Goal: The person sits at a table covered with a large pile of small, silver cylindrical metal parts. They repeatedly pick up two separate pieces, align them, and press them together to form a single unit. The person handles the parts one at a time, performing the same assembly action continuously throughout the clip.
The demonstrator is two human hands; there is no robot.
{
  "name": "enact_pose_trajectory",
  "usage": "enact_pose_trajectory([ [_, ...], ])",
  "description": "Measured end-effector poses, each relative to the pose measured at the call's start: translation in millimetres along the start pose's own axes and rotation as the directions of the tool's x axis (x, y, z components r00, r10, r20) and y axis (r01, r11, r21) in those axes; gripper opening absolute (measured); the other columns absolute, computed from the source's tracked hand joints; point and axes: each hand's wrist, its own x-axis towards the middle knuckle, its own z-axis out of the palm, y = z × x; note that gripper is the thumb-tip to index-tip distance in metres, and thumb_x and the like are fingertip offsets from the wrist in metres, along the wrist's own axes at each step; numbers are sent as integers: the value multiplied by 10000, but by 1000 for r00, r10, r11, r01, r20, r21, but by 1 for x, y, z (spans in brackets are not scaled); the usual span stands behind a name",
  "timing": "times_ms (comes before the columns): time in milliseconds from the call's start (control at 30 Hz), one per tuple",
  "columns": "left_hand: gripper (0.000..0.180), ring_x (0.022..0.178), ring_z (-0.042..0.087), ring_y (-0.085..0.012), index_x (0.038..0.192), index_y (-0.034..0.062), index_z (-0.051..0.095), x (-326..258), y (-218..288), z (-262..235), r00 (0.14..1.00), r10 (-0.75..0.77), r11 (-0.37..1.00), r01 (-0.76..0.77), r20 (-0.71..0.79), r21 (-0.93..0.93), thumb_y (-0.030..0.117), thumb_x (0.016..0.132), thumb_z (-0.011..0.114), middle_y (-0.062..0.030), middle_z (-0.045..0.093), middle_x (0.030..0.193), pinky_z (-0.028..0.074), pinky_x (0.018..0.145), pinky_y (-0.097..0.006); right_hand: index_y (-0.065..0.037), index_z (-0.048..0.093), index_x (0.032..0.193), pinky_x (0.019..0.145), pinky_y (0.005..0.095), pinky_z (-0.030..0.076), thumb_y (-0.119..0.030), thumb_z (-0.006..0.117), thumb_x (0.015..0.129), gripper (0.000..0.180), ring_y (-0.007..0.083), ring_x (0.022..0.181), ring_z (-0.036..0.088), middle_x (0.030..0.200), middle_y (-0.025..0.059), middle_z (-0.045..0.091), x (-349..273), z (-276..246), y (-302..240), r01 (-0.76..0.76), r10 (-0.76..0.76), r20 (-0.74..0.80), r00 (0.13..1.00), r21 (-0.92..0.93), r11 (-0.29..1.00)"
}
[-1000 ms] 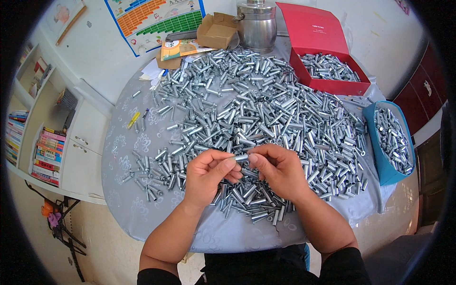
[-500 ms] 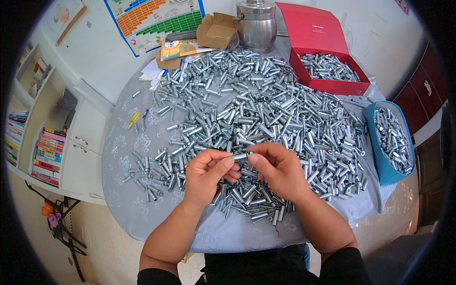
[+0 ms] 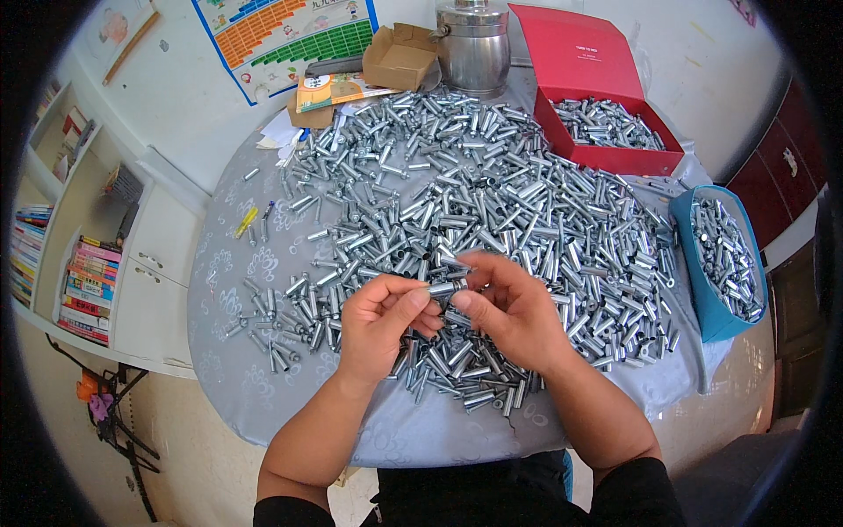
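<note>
Over the near part of a large heap of metal expansion bolts (image 3: 492, 211), both my hands meet at one expansion bolt (image 3: 446, 288). My left hand (image 3: 378, 323) pinches its shiny sleeve between thumb and fingers, the bolt lying roughly level. At the bolt's right end, my right hand (image 3: 520, 318) has its thumb and fingertips closed round the tip, where a nut or washer seems to sit. The right index finger is raised and slightly blurred. Loose sleeves and bolts lie directly beneath both hands.
A red box (image 3: 615, 160) and a blue bin (image 3: 702, 290), both filled with metal parts, stand at the right. A steel pot (image 3: 474, 53), a cardboard box (image 3: 399, 57) and papers sit at the back. A yellow pen (image 3: 247, 222) lies on the grey tablecloth (image 3: 228, 351).
My right hand has shifted slightly left at the bolt's end, its index finger lifting and its thumb moving lower. My left hand has stayed nearly still with the bolt.
</note>
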Motion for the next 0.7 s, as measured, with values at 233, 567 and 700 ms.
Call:
enact_pose_trajectory([
  [233,149,565,620,-144,925,7,603,0,-1,5,999,24,998,-22,-39,54,147,968,577,-96,652,730,515,501,-255,-34,667,1087,599,243,469,-26,707,846,245,90,680,569,882,50,622,2,-6,6,118,-113,40,993,-153,981],
  [567,220,507,564,-111,846,39,582,0,2,3,997,2,998,4,-81,66,215,977,578,-69,618,665,423,416,-223,-45,669,1119,561,222,463,3,721,813,314,96,650,566,925,74,628,5,-1,-6,235,-278,-234,932,-196,952],
  [700,209,511,564,-107,863,38,589,-2,1,4,998,-17,991,25,-63,130,215,974,586,-65,625,680,421,419,-218,-50,667,1133,551,225,461,-24,737,813,329,92,634,566,947,76,640,3,-6,-6,314,-312,55,949,-273,909],
])
